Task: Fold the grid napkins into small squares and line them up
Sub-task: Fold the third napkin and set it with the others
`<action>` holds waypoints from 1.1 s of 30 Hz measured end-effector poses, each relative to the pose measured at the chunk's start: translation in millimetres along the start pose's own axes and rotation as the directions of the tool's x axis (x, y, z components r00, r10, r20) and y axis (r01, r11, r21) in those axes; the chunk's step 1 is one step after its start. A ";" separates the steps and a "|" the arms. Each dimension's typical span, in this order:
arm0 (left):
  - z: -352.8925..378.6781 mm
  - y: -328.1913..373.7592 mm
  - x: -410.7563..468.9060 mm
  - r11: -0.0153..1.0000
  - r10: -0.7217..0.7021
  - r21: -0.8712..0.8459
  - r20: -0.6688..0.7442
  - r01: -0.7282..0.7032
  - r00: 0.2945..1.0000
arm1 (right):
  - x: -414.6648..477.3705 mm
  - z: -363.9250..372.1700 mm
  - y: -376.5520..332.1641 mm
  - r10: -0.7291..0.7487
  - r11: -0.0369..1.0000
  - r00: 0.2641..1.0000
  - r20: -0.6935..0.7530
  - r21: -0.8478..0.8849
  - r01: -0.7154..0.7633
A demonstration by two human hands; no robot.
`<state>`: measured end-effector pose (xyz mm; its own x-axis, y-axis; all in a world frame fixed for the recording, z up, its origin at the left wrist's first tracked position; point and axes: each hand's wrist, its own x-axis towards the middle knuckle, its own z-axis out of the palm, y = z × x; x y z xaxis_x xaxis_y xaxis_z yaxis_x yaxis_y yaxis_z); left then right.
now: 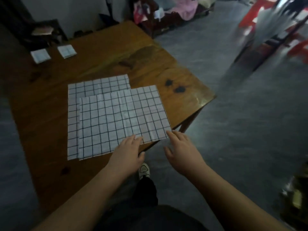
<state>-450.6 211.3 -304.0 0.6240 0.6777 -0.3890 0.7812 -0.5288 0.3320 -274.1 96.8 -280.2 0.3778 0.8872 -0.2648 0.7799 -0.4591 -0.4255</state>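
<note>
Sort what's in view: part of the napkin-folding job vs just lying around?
Job: top napkin, spread flat, left hand on its near edge, right hand by its corner; second napkin under it; two folded squares at the table's far side.
Lying about: dark chair, pink cloth, red stools, all off the table.

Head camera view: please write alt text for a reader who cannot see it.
A person's left hand rests on the near edge of the top grid napkin, the open right hand at its near corner. It lies flat, partly over a second napkin on a wooden table; a folded square and its neighbour sit far left.
</note>
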 end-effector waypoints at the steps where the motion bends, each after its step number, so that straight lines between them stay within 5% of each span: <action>1: -1.7 -5.5 14.7 1.000 -0.021 -0.013 -0.002 0.021 1.000 | 21.9 -1.4 -2.9 -0.023 1.000 1.000 0.018 -0.017 0.023; 16: -15.3 -45.1 143.4 0.930 -0.324 -0.163 0.052 0.328 0.945 | 274.8 1.4 -19.2 -0.213 0.937 0.890 0.403 -0.175 0.303; 28: 17.6 15.3 192.8 0.687 -0.649 -0.284 0.175 0.669 0.740 | 390.3 10.9 17.8 -0.473 0.656 0.592 0.653 -0.187 0.731; 33: 17.6 23.7 213.6 0.651 -0.703 -0.265 0.142 0.711 0.697 | 401.2 -3.0 43.9 -0.487 0.611 0.598 0.637 -0.241 0.754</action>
<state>-298.4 334.5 -394.4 -0.1116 0.7713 -0.6266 0.9472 0.2733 0.1676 -86.8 432.8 -402.4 -0.4718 0.7248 -0.5020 0.8815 0.3999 -0.2511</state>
